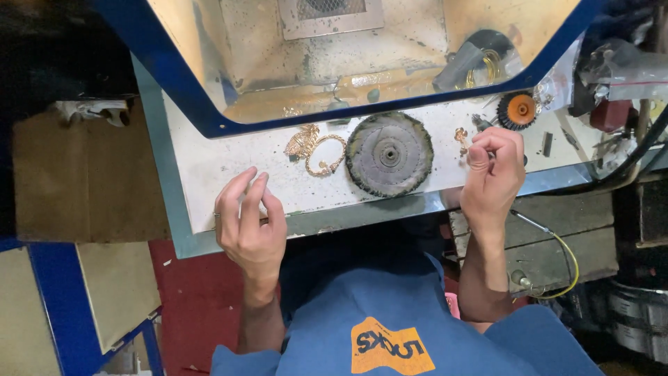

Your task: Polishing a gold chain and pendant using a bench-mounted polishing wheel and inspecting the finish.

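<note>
Your right hand (492, 161) pinches a small gold piece (462, 136) right of the buffing wheel (389, 154); your left hand (247, 219), loosely curled, holds nothing visible, and gold bangles (316, 150) left of the wheel look still unworked.

On the tabletop (209, 167), a buffing wheel (389, 154) lies at the middle. Just left of it sit a bangle (325, 155) and a chain piece (302, 141), touching each other. The left hand (249, 223) rests at the tabletop's near edge, left of them. Right of the wheel, the right hand (492, 177) holds a small ornament (461, 136); behind it lies a small brush wheel (518, 110).
</note>
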